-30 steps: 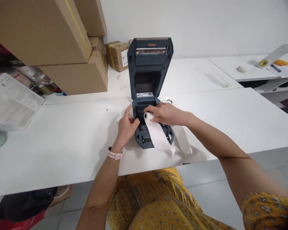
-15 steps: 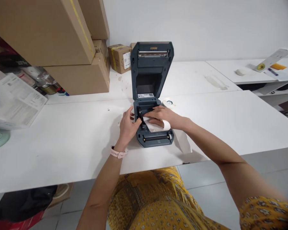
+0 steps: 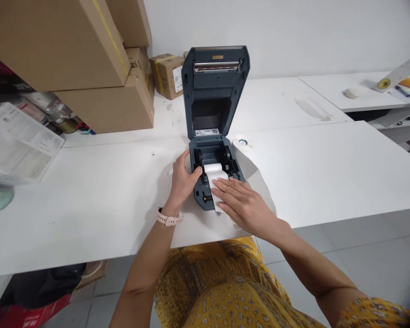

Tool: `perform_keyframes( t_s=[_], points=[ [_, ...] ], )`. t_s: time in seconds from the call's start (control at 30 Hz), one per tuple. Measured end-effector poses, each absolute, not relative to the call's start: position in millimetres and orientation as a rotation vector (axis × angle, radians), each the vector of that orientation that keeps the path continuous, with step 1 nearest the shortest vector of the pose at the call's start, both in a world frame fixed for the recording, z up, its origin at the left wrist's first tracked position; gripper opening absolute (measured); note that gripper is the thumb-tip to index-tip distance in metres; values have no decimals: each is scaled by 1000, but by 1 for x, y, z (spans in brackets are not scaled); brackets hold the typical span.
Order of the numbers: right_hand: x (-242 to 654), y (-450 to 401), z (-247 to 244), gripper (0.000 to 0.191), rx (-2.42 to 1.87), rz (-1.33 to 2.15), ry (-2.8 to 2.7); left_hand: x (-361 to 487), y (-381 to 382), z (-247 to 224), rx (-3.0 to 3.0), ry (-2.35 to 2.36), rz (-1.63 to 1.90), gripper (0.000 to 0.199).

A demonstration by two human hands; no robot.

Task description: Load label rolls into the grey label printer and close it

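Note:
A dark grey label printer [image 3: 216, 91] stands on the white table with its lid raised. Inside it lies a small white roll of label paper [image 3: 213, 167], and a strip from it runs forward over the front edge. My left hand [image 3: 184, 179] grips the printer's left side, thumb on the rim and fingers along the outer wall. My right hand [image 3: 244, 205] lies flat across the paper strip [image 3: 216, 182] at the front, fingers stretched out and close together. It covers most of the front roller [image 3: 207, 198].
Cardboard boxes [image 3: 102, 107] are stacked at the back left, with a small taped box [image 3: 166, 75] beside the lid. A loose paper strip [image 3: 259, 180] curls along the printer's right side, by a small roll [image 3: 242, 142]. A plastic-wrapped package [image 3: 23, 146] sits far left.
My right hand has come out of the printer's roll compartment towards me and now rests on the paper at the front. The strip now reaches past the front edge. My left hand stays at the printer's side.

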State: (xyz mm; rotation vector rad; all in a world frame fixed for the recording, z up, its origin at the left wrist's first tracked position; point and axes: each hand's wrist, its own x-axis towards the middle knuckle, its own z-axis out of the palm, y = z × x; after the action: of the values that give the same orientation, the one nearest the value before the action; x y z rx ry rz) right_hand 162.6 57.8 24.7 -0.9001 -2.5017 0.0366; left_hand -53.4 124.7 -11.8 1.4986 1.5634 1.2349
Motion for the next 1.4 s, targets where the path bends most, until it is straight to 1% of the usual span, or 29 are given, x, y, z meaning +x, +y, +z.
perform_keyframes(
  t_s=[0.2,0.43,0.63,0.9,1.07,1.17,1.23,1.3,1.33,1.4],
  points=[
    [157,51,19,36,-884,43,-2428,-51,126,-16,1450,1479,1266,64],
    [156,50,19,36,-871,81,-2389,-50,127,-17,1417,1497,1245,67],
    [157,49,18,39,-891,162,-2386,-51,128,-19,1419,1473,1254,68],
    [156,47,17,37,-902,143,-2384,-49,125,-14,1383,1510,1222,70],
    [157,41,15,39,-942,173,-2387,-52,127,-17,1475,1500,1232,69],
    [167,41,23,37,-880,281,-2381,-52,121,-9,1616,1586,1261,70],
    [179,52,36,34,-816,381,-2302,-47,106,0,1826,1619,1307,63],
    [190,76,55,34,-835,396,-2131,-37,84,7,2081,1543,1321,48],
    [193,95,65,35,-883,367,-2027,-31,70,8,2181,1469,1288,40],
    [193,144,88,44,-966,296,-1862,-19,43,7,2324,1325,1221,32]
  ],
)
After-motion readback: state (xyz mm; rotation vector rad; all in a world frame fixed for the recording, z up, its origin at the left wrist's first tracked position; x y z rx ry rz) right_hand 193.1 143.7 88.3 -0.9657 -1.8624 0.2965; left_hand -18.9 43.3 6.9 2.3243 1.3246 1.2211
